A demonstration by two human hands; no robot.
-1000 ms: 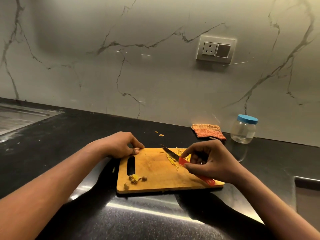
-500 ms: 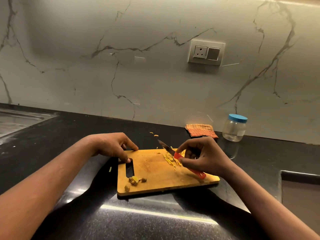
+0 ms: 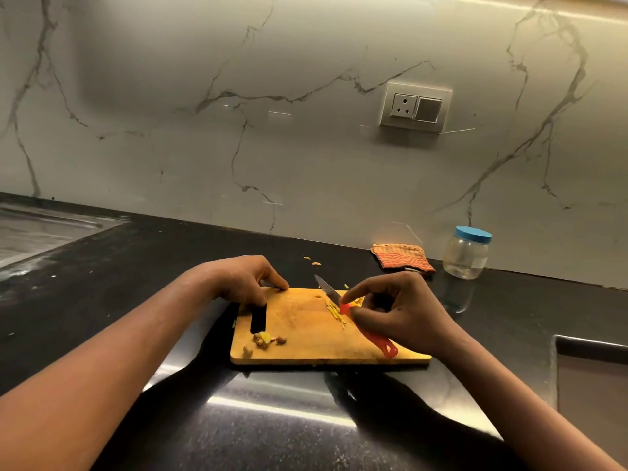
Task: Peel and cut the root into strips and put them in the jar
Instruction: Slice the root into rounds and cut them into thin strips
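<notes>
Seemingly with cutting done, the left hand (image 3: 244, 283) gripped the board (image 3: 306, 338) corner while the right hand (image 3: 404, 311) pinched the knife (image 3: 328, 290) beside the strips (image 3: 334, 312) there; next, the lidded jar (image 3: 466, 256), well apart, would need opening.

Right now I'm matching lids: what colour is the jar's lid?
The lid is blue; head view.
</notes>
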